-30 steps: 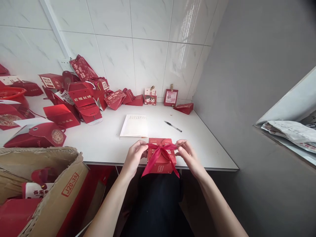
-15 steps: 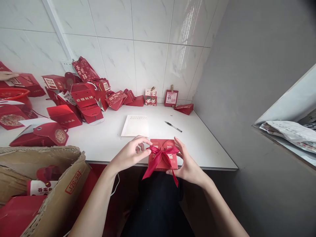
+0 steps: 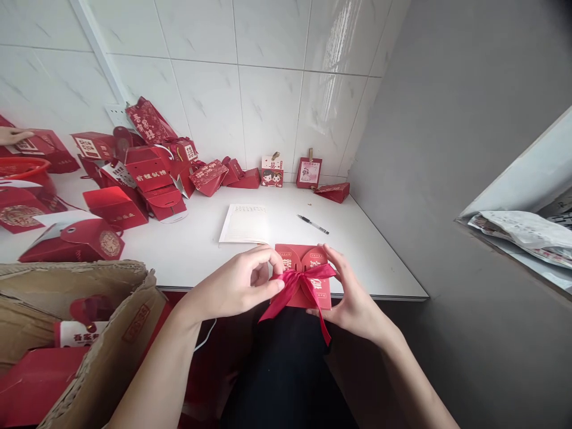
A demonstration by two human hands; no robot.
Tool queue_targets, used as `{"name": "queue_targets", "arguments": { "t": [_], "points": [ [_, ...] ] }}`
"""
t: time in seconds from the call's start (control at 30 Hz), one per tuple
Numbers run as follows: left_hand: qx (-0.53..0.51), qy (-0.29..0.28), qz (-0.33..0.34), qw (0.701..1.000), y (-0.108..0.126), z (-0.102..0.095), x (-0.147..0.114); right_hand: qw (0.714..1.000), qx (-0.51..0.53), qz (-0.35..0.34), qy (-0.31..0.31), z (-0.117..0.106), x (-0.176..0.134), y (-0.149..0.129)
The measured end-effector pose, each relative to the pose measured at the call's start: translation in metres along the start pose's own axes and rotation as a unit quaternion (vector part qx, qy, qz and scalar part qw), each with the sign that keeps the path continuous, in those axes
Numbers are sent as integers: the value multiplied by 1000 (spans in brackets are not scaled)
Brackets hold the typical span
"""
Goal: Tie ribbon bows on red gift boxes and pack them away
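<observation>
A small red gift box (image 3: 325, 298) with gold lettering is held up at the table's front edge, above my lap. Across its top runs a dark red satin ribbon (image 3: 292, 289) tied in a bow, its two tails hanging down. My left hand (image 3: 243, 280) pinches the bow's left loop between thumb and forefinger, the other fingers curled. Around the box's right side, my right hand (image 3: 353, 298) grips it, thumb at the lower edge and fingers at the upper right corner. The underside of the box is hidden.
An open notebook (image 3: 245, 225) and a pen (image 3: 313, 224) lie on the white table (image 3: 375, 256). Several red gift boxes (image 3: 149, 170) crowd the left and back. A cardboard carton (image 3: 134, 322) stands front left. Another person's hand (image 3: 13, 136) rests on a box at far left.
The box has shifted slightly right with both hands. My left thumb and forefinger have closed on the left loop of the bow. The view has tilted a little.
</observation>
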State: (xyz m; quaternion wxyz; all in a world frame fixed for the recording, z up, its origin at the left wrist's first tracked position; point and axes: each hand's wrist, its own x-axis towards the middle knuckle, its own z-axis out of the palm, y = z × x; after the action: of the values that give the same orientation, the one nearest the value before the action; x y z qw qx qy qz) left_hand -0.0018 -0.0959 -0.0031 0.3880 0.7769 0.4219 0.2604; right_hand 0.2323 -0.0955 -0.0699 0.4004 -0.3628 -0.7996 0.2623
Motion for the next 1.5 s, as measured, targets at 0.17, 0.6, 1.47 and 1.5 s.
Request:
{"name": "queue_targets", "arguments": {
  "t": [0.17, 0.6, 1.47, 1.5],
  "points": [
    [-119, -48, 13, 992, 6, -2, 2, 1000, -1, -11, -6, -3, -3, -7],
    [-80, 287, -14, 954, 2, 24, -11, 989, -64, -91, 101, -5, -8, -15],
    [209, 461, 363, 783, 29, 83, -24, 979, 4, -66, 192, 17, -20, -22],
    [203, 468, 362, 780, 27, 79, -23, 980, 3, -51, 191, 17, -20, -23]
  ]
}}
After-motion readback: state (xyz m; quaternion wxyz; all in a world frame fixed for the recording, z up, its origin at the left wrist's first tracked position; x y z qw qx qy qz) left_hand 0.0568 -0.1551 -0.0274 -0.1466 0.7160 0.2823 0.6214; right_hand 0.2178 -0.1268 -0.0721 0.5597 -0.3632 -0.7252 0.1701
